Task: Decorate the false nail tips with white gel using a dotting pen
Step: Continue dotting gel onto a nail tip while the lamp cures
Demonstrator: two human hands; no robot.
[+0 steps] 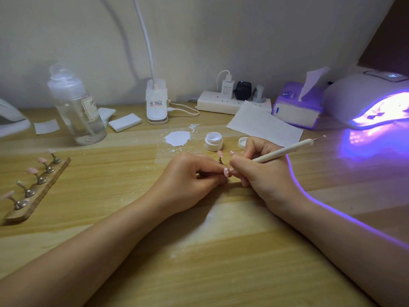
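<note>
My left hand (190,178) pinches a pink false nail tip (226,172) that carries small white dots. My right hand (263,171) grips a white dotting pen (285,151), and its lower point touches that tip. Just behind my fingers another pink nail tip on a small stand (220,156) sits upright. The open white gel jar (213,141) stands beyond the hands, its lid (243,142) to the right. A wooden holder strip (37,189) at the left carries several more pink tips on metal stands.
A lit UV nail lamp (371,100) glows purple at the right, beside a tissue box (296,107) and a sheet of paper (263,125). A clear pump bottle (77,107), cotton pads (125,122), lamp base (156,103) and power strip (232,101) line the back. White spilled patch (178,138) lies mid-desk.
</note>
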